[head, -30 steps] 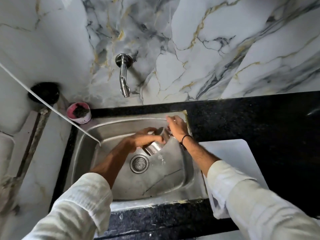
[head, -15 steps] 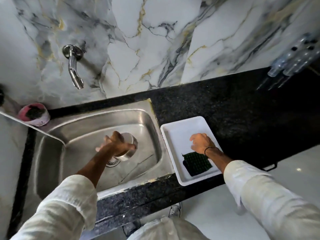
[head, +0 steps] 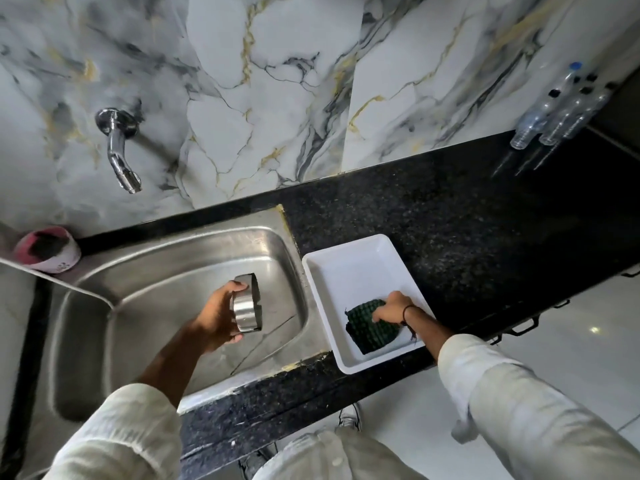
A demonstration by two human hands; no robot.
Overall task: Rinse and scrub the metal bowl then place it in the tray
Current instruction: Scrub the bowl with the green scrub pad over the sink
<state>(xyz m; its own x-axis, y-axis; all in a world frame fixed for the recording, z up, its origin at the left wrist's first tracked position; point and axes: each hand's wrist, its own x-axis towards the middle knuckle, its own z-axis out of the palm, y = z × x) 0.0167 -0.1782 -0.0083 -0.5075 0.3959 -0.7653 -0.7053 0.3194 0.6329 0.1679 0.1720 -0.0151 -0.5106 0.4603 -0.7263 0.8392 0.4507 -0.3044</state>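
Observation:
My left hand (head: 216,315) holds the small metal bowl (head: 246,308) on its side over the steel sink (head: 166,271), fingers wrapped around its wall. To the right of the sink a white tray (head: 349,268) sits on the black counter. In the tray's near part lies a dark green scrub pad (head: 369,329). My right hand (head: 393,308) rests on the pad's right side with the fingers curled onto it.
A chrome tap (head: 119,148) sticks out of the marble wall above the sink's left half, with no water running. A pink cup (head: 46,249) stands at the sink's back left corner. Several clear plastic bottles (head: 557,109) stand at the counter's far right.
My right hand has dropped from above the scrub pad onto it and closed its fingers on it. My left hand has turned the bowl onto its side and shifted it right.

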